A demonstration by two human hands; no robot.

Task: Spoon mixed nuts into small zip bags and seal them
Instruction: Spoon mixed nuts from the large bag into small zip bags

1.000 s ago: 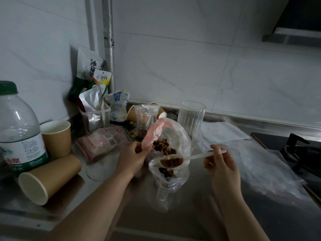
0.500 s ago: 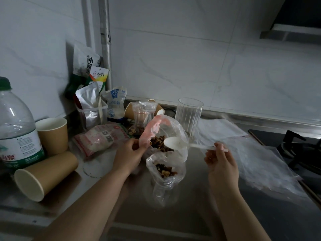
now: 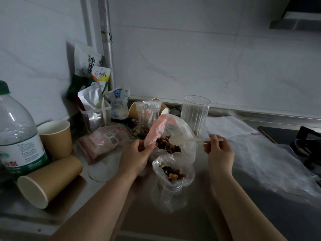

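Left hand (image 3: 137,156) pinches big nut bag (image 3: 175,134) rim; right hand (image 3: 219,150) grips white spoon (image 3: 180,140), bowl inside it. Small zip bag (image 3: 173,173), part-filled, stands just in front. Ribbed glass (image 3: 195,113) close behind; tipped paper cup (image 3: 48,180) left on surface (image 3: 173,223).

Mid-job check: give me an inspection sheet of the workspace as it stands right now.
Surface: steel counter, dim light, no spill seen.
Job's things: large nut bag open with nuts inside; small zip bag in front of it, open, partly filled, unsealed; another small bag of nuts stands behind.
Clutter: water bottle, upright paper cup, tipped paper cup, snack packets, ribbed clear glass, loose plastic sheets.
Hands: left hand holds the large bag's pink rim; right hand holds a white plastic spoon, bowl empty, over the large bag.
Cables: nothing seen.
Surroundings: tiled wall, vertical pipe, gas hob at right.
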